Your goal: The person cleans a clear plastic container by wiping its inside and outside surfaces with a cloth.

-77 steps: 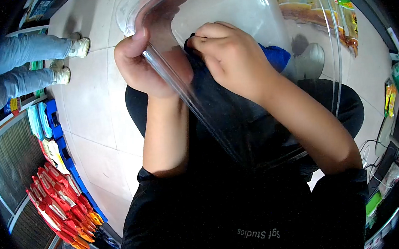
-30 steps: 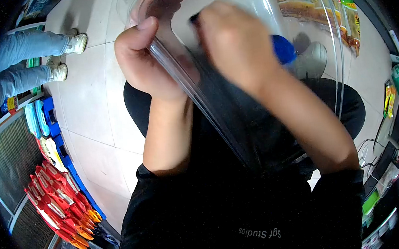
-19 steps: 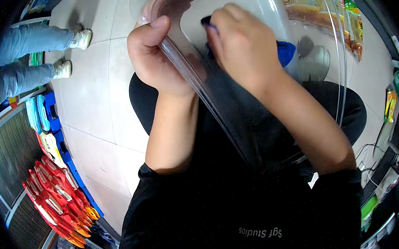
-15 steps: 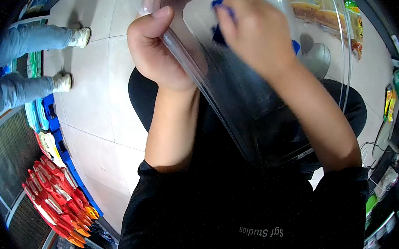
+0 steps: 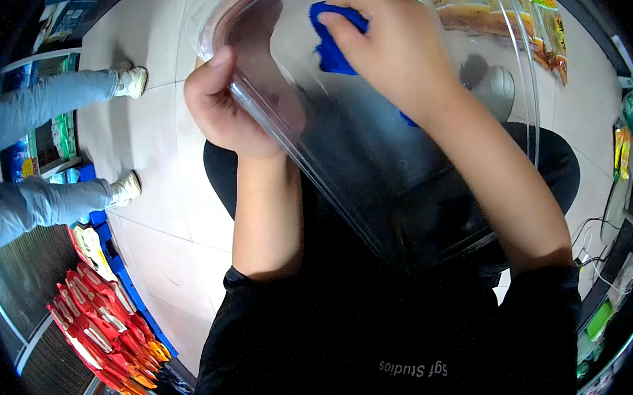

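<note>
Two bare hands are at one clear container, which sits tilted at the person's lap. The left hand grips the container's left rim, thumb on the near side of the edge and fingers wrapped beyond it. The right hand pinches a bunched blue cloth within the container's mouth; a second bit of blue shows below the wrist. Whether the cloth presses on the container's wall, I cannot tell. A pale shoe shows through the container's right side, and yellow packets lie beyond it. Well left of the container stand another person's jeans-clad legs, with red packs nearer the viewer.
</note>
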A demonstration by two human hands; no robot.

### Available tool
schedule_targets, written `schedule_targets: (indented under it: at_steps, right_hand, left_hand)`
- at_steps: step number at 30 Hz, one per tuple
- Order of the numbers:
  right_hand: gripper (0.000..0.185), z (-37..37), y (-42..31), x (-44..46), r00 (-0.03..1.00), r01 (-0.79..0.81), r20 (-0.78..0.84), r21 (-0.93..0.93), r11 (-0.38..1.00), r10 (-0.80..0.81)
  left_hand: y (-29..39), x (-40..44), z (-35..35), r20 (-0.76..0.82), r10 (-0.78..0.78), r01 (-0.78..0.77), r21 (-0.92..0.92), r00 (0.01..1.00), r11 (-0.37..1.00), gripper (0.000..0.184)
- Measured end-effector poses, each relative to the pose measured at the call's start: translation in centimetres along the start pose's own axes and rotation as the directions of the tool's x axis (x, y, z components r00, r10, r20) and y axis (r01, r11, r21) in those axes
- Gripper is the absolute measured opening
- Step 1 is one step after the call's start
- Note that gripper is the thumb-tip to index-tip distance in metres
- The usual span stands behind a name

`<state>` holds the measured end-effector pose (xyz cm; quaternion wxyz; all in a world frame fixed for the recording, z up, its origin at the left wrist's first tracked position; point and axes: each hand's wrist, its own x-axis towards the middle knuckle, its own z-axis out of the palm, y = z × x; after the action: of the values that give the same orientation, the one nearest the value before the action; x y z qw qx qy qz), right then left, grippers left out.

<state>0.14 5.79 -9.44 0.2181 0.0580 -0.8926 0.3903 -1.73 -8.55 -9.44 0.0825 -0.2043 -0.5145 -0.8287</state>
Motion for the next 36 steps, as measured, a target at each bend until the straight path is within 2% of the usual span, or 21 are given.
schedule_targets:
  at_steps: [1,3,4,7,11,12,13,16,19,21,23,25,26,28,29,30,31,32,34,35,36]
  right_hand:
    - [0.018,0.6,-0.4,-0.1,1.000,-0.007,-0.011,0.004,1.000,0.007]
    - [0.016,2.7,-1.2,-0.6,0.993,-0.091,0.101,0.253,0.963,0.068]
    - [0.014,3.8,-2.2,-0.9,0.999,0.033,-0.048,0.186,0.982,-0.025]
    - [0.012,3.4,-3.7,-0.9,0.976,-0.216,0.081,0.382,0.899,0.200]
    - [0.009,2.1,-5.6,-0.3,0.991,-0.121,0.019,0.546,0.829,0.132]
    - [0.009,2.2,-5.8,-0.3,0.993,-0.072,-0.035,0.600,0.796,0.116]
    - [0.010,2.3,-6.0,-0.3,0.991,-0.021,-0.089,0.651,0.759,0.104]
    - [0.010,1.6,-6.5,-0.2,0.986,0.138,-0.159,0.631,0.763,-0.047]
    - [0.015,2.7,-4.1,-2.1,1.000,0.015,-0.013,0.519,0.855,-0.009]
    - [0.010,2.9,-2.8,-3.1,0.995,-0.098,0.058,0.492,0.865,0.080]
    - [0.009,2.8,-3.1,-2.7,0.988,-0.142,0.114,0.467,0.873,0.100]
    - [0.009,1.4,-5.0,-0.5,0.999,-0.029,0.005,0.604,0.797,0.033]
    - [0.009,1.7,-5.4,-0.4,0.999,-0.032,0.012,0.601,0.798,0.030]
    - [0.008,2.1,-5.9,0.0,0.993,0.091,-0.115,0.660,0.746,-0.019]
    - [0.008,3.1,-4.8,-1.1,0.998,-0.009,-0.044,0.596,0.803,0.044]
    - [0.009,3.9,-3.1,-2.6,0.998,-0.059,0.019,0.543,0.838,0.058]
    - [0.010,3.7,-2.9,-2.8,0.993,-0.117,0.087,0.484,0.867,0.085]
    - [0.010,3.7,-2.6,-3.1,0.976,-0.192,0.181,0.454,0.870,0.120]
    - [0.010,1.5,-5.1,-1.0,0.995,-0.102,0.056,0.607,0.788,0.085]
    - [0.010,0.4,-6.5,-0.3,0.998,-0.057,0.019,0.665,0.744,0.059]
    - [0.010,0.5,-7.1,-0.6,0.998,0.008,-0.049,0.644,0.765,0.031]
  left_hand:
    - [-0.1,0.0,0.1,0.013,-0.004,0.004,0.004,1.000,1.000,0.068]
    - [0.2,0.1,0.2,0.052,-0.049,0.054,-0.096,0.997,0.994,0.062]
    - [0.9,0.1,1.2,-0.072,-0.189,0.168,-0.230,0.979,0.959,0.075]
    - [0.8,-0.2,0.6,-0.014,-0.150,0.142,-0.252,0.989,0.957,0.074]
    - [1.1,0.0,-0.7,0.087,-0.159,0.181,-0.470,0.983,0.864,0.073]
    - [1.7,-0.1,1.2,-0.252,-0.233,0.176,-0.228,0.939,0.958,0.071]
    - [2.1,0.0,2.0,-0.324,-0.256,0.238,-0.094,0.911,0.967,0.074]
    - [1.7,0.2,1.0,-0.184,-0.244,0.214,-0.170,0.952,0.962,0.074]
    - [1.2,0.0,0.1,0.012,-0.166,0.164,-0.250,0.986,0.954,0.078]
    - [0.6,-0.4,1.0,-0.091,-0.188,0.154,-0.298,0.978,0.942,0.079]
    - [0.7,-0.1,1.2,-0.159,-0.210,0.186,-0.152,0.965,0.971,0.078]
    - [1.1,0.4,0.9,-0.127,-0.150,0.140,-0.079,0.981,0.987,0.078]
    - [1.5,0.2,1.5,-0.120,-0.291,0.243,-0.307,0.949,0.920,0.078]
    - [1.0,0.0,0.6,-0.085,-0.223,0.202,-0.207,0.971,0.957,0.079]
    - [0.7,0.1,0.1,-0.039,-0.152,0.147,-0.101,0.988,0.984,0.080]
    - [1.0,-0.3,0.3,-0.104,-0.221,0.187,-0.263,0.970,0.946,0.080]
    - [0.6,-0.3,0.8,-0.188,-0.216,0.193,-0.130,0.958,0.972,0.080]
    - [0.8,-0.1,0.8,-0.140,-0.209,0.186,-0.163,0.968,0.969,0.080]
    - [1.7,0.1,1.3,-0.158,-0.179,0.159,-0.133,0.971,0.978,0.081]
    - [2.0,-0.3,0.3,-0.067,-0.263,0.197,-0.492,0.963,0.848,0.081]
    - [2.2,-0.6,0.4,-0.076,-0.228,0.192,-0.324,0.971,0.926,0.081]
